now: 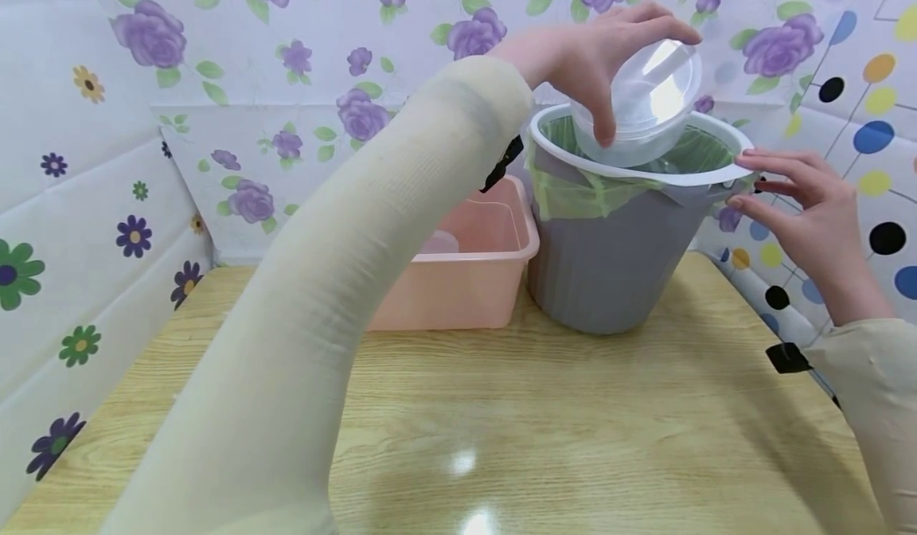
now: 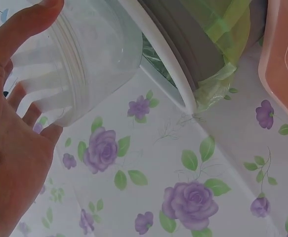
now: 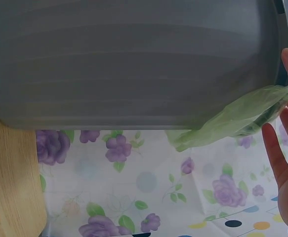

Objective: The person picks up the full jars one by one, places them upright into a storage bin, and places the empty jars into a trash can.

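My left hand (image 1: 591,57) grips a clear round plastic container (image 1: 655,97) by its rim, tilted over the mouth of a grey trash bin (image 1: 602,260). In the left wrist view the fingers (image 2: 32,114) show through the clear plastic, with the thumb on the opposite side. A thin green bag (image 1: 598,197) lines the bin and folds over its white rim. On the bin's right side, my right hand (image 1: 809,208) holds the rim, thumb below and fingers above. The right wrist view shows the green liner (image 3: 247,111) beside those fingers. The bin's inside is mostly hidden.
Left of the bin stands a pink plastic basin (image 1: 458,292), partly covered by my left sleeve. A pale rounded item (image 1: 440,242) shows inside it. Both stand on a wood-grain table (image 1: 501,408), against walls covered in flowered and dotted sheeting (image 1: 251,145).
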`<state>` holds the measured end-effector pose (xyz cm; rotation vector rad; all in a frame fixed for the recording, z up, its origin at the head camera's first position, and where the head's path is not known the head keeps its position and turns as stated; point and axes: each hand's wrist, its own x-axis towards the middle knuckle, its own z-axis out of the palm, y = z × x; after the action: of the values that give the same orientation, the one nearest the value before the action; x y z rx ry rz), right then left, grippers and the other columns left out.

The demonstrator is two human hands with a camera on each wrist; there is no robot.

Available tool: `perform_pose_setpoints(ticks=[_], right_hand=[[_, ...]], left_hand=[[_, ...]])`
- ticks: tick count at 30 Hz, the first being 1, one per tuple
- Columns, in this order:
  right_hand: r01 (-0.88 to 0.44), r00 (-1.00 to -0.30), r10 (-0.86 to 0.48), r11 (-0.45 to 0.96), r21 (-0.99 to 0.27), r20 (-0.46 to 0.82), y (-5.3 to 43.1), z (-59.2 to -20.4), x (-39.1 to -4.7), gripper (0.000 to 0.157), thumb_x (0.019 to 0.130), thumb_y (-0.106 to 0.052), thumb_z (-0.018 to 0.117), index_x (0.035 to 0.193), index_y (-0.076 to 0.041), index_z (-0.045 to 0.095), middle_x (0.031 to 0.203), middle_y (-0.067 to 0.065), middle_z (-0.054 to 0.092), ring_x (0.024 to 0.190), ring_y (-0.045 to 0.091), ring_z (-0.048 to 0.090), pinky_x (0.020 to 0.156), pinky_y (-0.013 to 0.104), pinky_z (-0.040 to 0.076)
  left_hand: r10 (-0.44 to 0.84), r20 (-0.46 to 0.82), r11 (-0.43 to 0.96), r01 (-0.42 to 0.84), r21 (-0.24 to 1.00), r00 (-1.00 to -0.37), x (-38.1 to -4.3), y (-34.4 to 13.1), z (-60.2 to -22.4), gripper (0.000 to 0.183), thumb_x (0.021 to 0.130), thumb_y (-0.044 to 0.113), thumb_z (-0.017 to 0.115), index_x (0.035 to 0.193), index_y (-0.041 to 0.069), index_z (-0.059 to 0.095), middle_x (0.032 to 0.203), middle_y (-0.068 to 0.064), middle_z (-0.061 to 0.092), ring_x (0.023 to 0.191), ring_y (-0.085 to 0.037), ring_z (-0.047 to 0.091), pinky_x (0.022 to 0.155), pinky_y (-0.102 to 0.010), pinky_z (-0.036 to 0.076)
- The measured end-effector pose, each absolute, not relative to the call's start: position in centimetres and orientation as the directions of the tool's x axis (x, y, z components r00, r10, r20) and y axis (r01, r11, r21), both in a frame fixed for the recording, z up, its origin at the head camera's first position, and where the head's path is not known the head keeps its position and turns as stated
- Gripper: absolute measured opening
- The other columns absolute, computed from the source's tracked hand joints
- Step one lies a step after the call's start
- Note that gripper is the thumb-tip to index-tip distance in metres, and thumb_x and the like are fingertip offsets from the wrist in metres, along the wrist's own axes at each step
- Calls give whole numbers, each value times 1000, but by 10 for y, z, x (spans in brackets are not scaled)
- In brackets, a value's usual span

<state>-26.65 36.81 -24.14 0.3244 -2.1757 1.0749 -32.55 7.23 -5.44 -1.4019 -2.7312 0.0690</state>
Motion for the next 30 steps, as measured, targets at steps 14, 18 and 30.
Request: perform_pose_setpoints(ticks=[14, 18, 30], right_hand=[[-495, -729, 64, 637, -590, 682, 367, -242, -267, 45, 85, -5, 75, 128, -14, 67, 131, -14, 61, 124, -1, 50, 91, 1, 43], [-499, -731, 67, 628, -598, 680, 367, -242, -267, 45, 85, -4, 75, 128, -13, 68, 128, -17, 61, 123, -2, 50, 90, 1, 44], [-503, -729, 73, 617, -605, 681, 366, -242, -266, 45, 85, -2, 75, 128, -12, 68, 126, -19, 61, 122, -2, 51, 89, 1, 44]], left_hand=[[812, 10, 583, 810, -71, -583, -325, 67, -56, 114, 74, 30, 87, 156, 45, 9, 163, 15, 5, 151, -8, 7, 119, -27, 31], [815, 15, 580, 813, -62, -580, -325, 67, -56, 113, 74, 29, 86, 156, 44, 9, 163, 14, 6, 151, -7, 7, 118, -26, 31], [808, -7, 588, 807, -63, -589, -326, 65, -59, 112, 76, 29, 85, 155, 45, 8, 164, 14, 2, 153, -8, 3, 120, -30, 31]])
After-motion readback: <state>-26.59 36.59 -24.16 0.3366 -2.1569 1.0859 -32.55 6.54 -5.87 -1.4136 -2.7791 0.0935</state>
